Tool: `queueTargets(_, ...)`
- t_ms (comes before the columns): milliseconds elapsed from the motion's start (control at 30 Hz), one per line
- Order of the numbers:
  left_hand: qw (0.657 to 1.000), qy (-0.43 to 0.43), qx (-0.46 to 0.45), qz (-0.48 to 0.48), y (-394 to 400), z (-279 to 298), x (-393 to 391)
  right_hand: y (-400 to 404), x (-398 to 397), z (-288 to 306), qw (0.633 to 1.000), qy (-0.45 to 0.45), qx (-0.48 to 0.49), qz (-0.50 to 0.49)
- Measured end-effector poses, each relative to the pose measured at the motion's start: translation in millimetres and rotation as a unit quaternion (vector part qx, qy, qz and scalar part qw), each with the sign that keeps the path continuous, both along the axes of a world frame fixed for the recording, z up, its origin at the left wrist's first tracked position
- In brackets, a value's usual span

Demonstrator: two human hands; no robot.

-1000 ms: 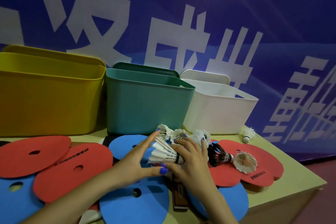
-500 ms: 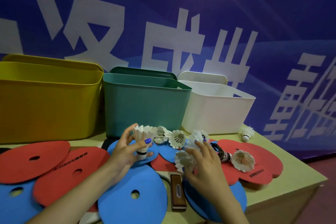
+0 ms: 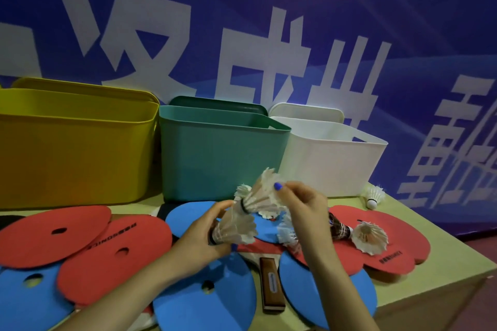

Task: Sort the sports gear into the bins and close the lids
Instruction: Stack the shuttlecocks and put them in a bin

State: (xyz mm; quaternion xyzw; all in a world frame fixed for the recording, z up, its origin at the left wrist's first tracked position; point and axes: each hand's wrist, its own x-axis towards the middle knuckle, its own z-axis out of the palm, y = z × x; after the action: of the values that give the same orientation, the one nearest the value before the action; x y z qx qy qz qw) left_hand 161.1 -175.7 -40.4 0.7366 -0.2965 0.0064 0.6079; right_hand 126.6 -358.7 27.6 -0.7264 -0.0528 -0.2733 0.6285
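Gripping one shuttlecock (image 3: 236, 228) in our left hand (image 3: 199, 239), we pinched another (image 3: 262, 197) with right-hand fingers (image 3: 289, 193). Both hovered near the green bin (image 3: 215, 158).

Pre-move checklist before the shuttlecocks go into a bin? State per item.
1. Left hand grips a white shuttlecock: ok.
2. Right hand pinches a second shuttlecock by its feathers: ok.
3. Green bin open, its lid standing behind it: ok.
4. White bin open, with its lid behind: ok.
5. Which bin takes shuttlecocks, and what is already inside the bins: cannot tell, the interiors are hidden.
6. All shuttlecocks gathered: not ok; a loose one lies by the white bin, a black one and another white one lie on the red disc.
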Motion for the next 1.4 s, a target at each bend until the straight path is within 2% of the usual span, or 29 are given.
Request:
queueTargets(67,1.000,0.000,-0.004,-0.004,-1,0,0,12,4,-5,0.996,0.047,-0.068,0.044)
queueTargets(167,1.000,-0.002,-0.021,-0.010,0,1,-1,24,5,-22,0.989,0.059,-0.134,0.018)
queueTargets(367,0.999,-0.022,-0.038,0.000,2,4,-1,35,-12,-31,1.000,0.013,-0.021,0.008)
queueTargets(433,0.999,-0.030,-0.038,0.006,3,5,-1,21,-16,-29,1.000,-0.002,-0.010,-0.013)
queueTargets(467,0.999,-0.029,-0.042,0.010,4,6,-1,10,-18,-30,0.999,-0.006,-0.032,-0.026)
queueTargets(533,0.998,-0.026,-0.047,0.019,5,5,1,-15,-21,-34,0.985,0.006,-0.156,-0.070)
queueTargets(633,0.997,-0.040,-0.045,0.039,5,5,2,-45,-23,-49,0.924,0.029,-0.351,-0.149)
queueTargets(700,0.996,-0.052,-0.052,0.052,6,6,2,-53,-25,-55,0.898,0.033,-0.399,-0.184)
queueTargets(833,0.994,-0.062,-0.050,0.070,9,7,2,-63,-21,-49,0.883,0.077,-0.421,-0.193)
queueTargets(900,0.994,-0.066,-0.042,0.076,10,8,1,-66,-15,-34,0.888,0.067,-0.407,-0.205)
queueTargets(1000,0.992,-0.075,-0.036,0.093,12,10,0,-63,-9,-4,0.929,0.018,-0.303,-0.212)
queueTargets(1100,0.988,-0.090,-0.025,0.125,15,10,2,-51,-6,18,0.979,-0.009,-0.139,-0.147)
queueTargets(1200,0.987,-0.082,-0.015,0.139,19,6,6,-30,-1,26,0.998,0.000,-0.023,-0.062)
queueTargets(1267,0.989,-0.071,-0.011,0.133,20,5,7,-15,5,23,0.999,0.029,-0.017,-0.014)
queueTargets(1400,0.992,-0.047,-0.010,0.112,20,5,8,7,16,14,0.990,0.096,-0.079,0.060)
